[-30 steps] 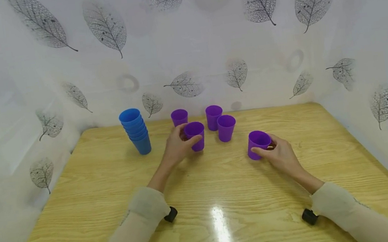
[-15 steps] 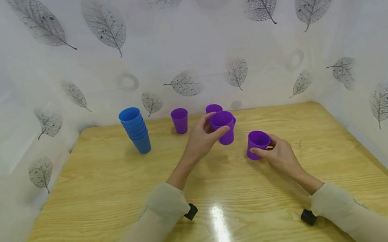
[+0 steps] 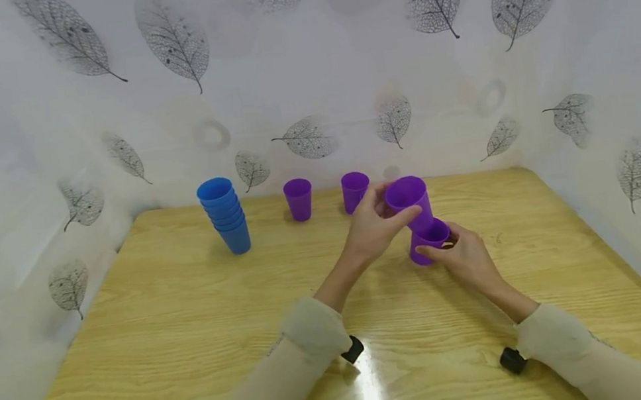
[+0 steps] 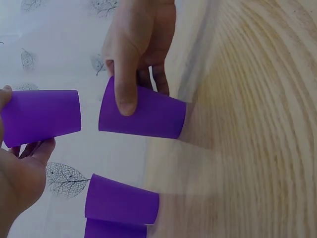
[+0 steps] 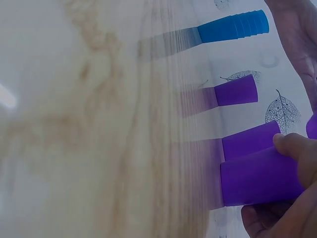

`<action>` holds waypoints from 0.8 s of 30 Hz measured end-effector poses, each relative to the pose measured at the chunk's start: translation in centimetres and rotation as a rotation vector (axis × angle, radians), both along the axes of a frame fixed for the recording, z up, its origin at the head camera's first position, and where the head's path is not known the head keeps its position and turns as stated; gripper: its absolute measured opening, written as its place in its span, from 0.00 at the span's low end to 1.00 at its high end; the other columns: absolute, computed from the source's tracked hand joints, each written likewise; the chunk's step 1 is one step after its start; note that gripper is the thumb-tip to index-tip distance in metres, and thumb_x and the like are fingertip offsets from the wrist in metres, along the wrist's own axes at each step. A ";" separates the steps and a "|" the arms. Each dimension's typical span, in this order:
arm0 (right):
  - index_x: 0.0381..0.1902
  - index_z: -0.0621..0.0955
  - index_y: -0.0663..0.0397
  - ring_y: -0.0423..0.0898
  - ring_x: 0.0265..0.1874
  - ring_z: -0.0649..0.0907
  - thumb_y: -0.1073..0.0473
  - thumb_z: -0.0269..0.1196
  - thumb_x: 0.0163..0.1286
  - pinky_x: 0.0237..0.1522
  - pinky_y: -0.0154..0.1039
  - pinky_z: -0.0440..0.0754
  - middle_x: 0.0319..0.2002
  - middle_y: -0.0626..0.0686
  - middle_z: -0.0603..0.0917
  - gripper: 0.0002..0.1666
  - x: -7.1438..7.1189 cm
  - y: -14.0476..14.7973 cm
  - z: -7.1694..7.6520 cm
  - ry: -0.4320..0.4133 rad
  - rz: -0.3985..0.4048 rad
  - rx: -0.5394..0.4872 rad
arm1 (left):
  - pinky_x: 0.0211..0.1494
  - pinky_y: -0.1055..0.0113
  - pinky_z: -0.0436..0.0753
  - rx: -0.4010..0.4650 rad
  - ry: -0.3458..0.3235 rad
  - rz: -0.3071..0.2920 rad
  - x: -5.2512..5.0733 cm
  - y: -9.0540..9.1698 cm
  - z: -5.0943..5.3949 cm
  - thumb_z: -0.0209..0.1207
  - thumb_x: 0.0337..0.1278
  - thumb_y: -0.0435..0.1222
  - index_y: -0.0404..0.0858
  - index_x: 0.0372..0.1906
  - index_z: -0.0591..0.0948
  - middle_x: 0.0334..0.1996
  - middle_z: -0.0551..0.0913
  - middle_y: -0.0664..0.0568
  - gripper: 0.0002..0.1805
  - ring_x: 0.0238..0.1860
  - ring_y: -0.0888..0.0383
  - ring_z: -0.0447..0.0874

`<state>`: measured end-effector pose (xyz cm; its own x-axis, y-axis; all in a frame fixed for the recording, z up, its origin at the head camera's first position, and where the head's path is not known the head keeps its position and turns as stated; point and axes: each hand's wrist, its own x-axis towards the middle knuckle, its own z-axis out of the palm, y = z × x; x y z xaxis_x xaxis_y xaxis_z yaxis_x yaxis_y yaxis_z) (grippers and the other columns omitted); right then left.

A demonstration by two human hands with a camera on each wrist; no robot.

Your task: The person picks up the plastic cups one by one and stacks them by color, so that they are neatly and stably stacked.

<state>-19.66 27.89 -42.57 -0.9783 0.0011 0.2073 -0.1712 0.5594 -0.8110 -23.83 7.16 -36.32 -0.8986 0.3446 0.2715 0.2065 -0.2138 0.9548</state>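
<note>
Clock: 12 is the far edge of the wood-grain tabletop [image 3: 151,334], centre is its middle.
Left hand [image 3: 373,228]: between 1 and 2, grasping left-hand purple cup [image 4: 44,115], thumb on near side, rim up. Far-side fingers mostly hidden from the head view.
Right hand [image 3: 469,259]: at 2, grasping right-hand purple cup [image 4: 154,118], thumb on its wall, rim up, base looks down on the wood.
Cup pair: overlap in the head view, but left wrist view shows a gap; left-hand cup is the higher one.
Back purple cups: one [image 3: 299,200] just short of 12, another [image 3: 354,189] between 12 and 1, partly behind the left hand.
Overlapping cups: left wrist view has two standing purple cups, lower one cut off by the frame; can't say for sure which they are.
Blue cup stack [image 3: 227,218]: between 10 and 11, nested, tilted look, count unclear.
Right wrist view: left hand and its cup cut off at the edge.
Sleeves [image 3: 315,334]: beige, faint cuff marks too small to read; black block [image 3: 352,349] at left cuff.
Curtain [image 3: 341,77]: pale, dark leaf print, some leaves blurry.
</note>
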 end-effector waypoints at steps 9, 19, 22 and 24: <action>0.58 0.79 0.69 0.58 0.49 0.86 0.52 0.76 0.65 0.45 0.26 0.83 0.49 0.65 0.87 0.33 0.0 -0.1 0.1 0.007 -0.007 0.024 | 0.59 0.67 0.84 0.047 -0.066 -0.007 0.3 1.7 -1.4 0.73 0.57 0.30 0.38 0.64 0.71 0.54 0.83 0.54 0.32 0.55 0.61 0.85; 0.60 0.79 0.68 0.59 0.50 0.86 0.52 0.75 0.66 0.47 0.28 0.84 0.50 0.65 0.86 0.33 0.2 -0.2 0.5 0.000 -0.003 0.047 | 0.65 0.72 0.77 -0.058 -0.033 0.004 0.5 2.2 -2.4 0.74 0.57 0.34 0.37 0.68 0.70 0.60 0.81 0.52 0.36 0.62 0.62 0.80; 0.60 0.79 0.67 0.58 0.49 0.86 0.53 0.75 0.65 0.46 0.27 0.83 0.49 0.64 0.86 0.33 0.3 -0.2 0.5 0.000 -0.009 0.050 | 0.71 0.72 0.71 -0.126 -0.002 0.011 0.4 2.3 -2.5 0.74 0.58 0.36 0.35 0.72 0.68 0.68 0.76 0.48 0.40 0.69 0.59 0.74; 0.59 0.79 0.67 0.58 0.48 0.86 0.52 0.76 0.65 0.45 0.26 0.83 0.48 0.64 0.87 0.32 0.2 -0.2 0.5 0.009 -0.013 0.052 | 0.72 0.72 0.68 -0.169 0.019 0.029 0.3 2.2 -2.5 0.74 0.59 0.38 0.35 0.74 0.68 0.71 0.74 0.47 0.41 0.71 0.59 0.71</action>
